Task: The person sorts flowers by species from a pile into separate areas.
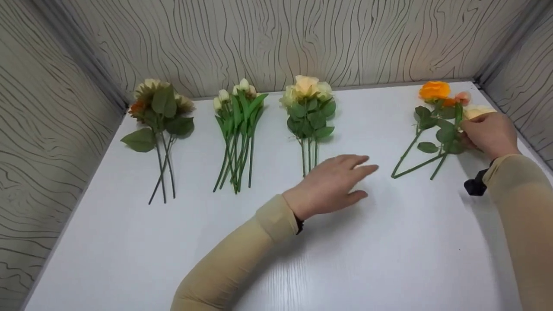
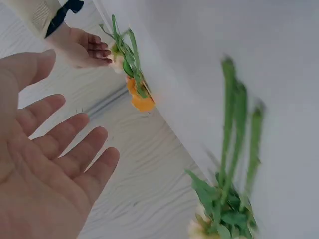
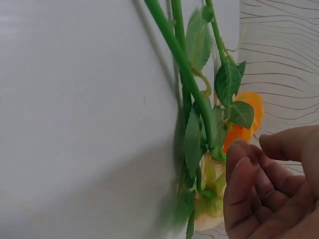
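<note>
My left hand hovers over the white table with fingers spread, in front of the stems of a cream rose bunch. In the left wrist view its palm holds nothing. At the far right, my right hand is beside a cream flower, among green leaves and stems. The right wrist view shows its fingers loosely bent, with a gap between thumb and fingertips, close to the cream flower. Whether they touch it is hard to tell. An orange flower and a pink flower lie behind.
White tulips lie left of the cream roses. Farther left is a bunch of cream and orange-brown flowers with broad leaves. Patterned wall panels enclose the table at the back and sides.
</note>
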`<action>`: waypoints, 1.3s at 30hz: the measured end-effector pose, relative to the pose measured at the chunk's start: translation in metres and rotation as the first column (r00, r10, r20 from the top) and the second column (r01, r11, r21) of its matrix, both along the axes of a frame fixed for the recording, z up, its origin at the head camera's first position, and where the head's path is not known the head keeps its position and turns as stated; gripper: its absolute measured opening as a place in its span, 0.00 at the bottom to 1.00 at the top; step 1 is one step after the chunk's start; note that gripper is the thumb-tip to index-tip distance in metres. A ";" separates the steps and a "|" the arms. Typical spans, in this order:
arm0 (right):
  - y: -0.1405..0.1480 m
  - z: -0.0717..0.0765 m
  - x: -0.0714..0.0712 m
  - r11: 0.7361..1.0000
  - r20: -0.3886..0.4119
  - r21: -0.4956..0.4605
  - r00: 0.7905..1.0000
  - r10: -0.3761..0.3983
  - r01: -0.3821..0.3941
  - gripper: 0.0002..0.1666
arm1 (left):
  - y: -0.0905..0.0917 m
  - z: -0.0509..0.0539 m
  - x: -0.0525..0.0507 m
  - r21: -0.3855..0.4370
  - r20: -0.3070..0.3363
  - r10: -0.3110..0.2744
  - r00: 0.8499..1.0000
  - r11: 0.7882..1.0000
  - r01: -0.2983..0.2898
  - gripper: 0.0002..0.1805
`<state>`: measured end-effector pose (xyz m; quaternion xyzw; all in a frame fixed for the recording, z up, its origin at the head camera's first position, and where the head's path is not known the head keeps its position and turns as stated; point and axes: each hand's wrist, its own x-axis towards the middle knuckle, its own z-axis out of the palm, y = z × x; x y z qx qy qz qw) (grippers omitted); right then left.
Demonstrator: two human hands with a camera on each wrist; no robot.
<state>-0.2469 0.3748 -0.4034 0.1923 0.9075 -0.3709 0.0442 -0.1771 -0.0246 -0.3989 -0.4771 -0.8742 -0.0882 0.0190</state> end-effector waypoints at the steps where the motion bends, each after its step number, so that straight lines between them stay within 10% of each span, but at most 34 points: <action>1: 0.000 -0.001 0.001 1.000 -0.003 0.027 1.000 0.001 -0.001 0.31 | 0.008 -0.002 0.003 -0.022 -0.008 -0.025 1.000 0.999 0.025 0.33; 16: -0.011 -0.016 -0.006 0.966 0.026 0.246 0.997 0.075 -0.079 0.25 | 0.041 -0.020 0.020 -0.047 -0.010 -0.133 0.991 0.990 0.132 0.32; 23: -0.005 -0.018 -0.012 0.997 0.098 -0.065 0.995 -0.029 0.035 0.17 | 0.038 -0.020 0.016 0.001 0.020 -0.137 0.990 0.991 0.137 0.30; 25: -0.005 -0.017 -0.015 0.964 0.121 -0.246 0.990 -0.073 0.101 0.13 | 0.037 -0.020 0.015 0.014 0.024 -0.129 0.991 0.992 0.129 0.29; 32: -0.019 -0.005 -0.012 0.695 0.081 -0.693 0.979 -0.188 0.191 0.09 | 0.031 -0.015 0.010 0.144 0.102 -0.045 0.994 0.989 0.030 0.25; 36: -0.048 0.000 -0.005 0.659 -0.082 -0.750 0.981 -0.174 0.054 0.17 | 0.024 -0.009 0.004 0.288 0.247 0.057 0.967 0.949 -0.129 0.21; 39: -0.081 0.001 0.001 0.622 -0.206 -0.779 0.970 -0.129 -0.082 0.18 | 0.017 -0.006 -0.003 0.388 0.399 0.112 0.910 0.879 -0.278 0.18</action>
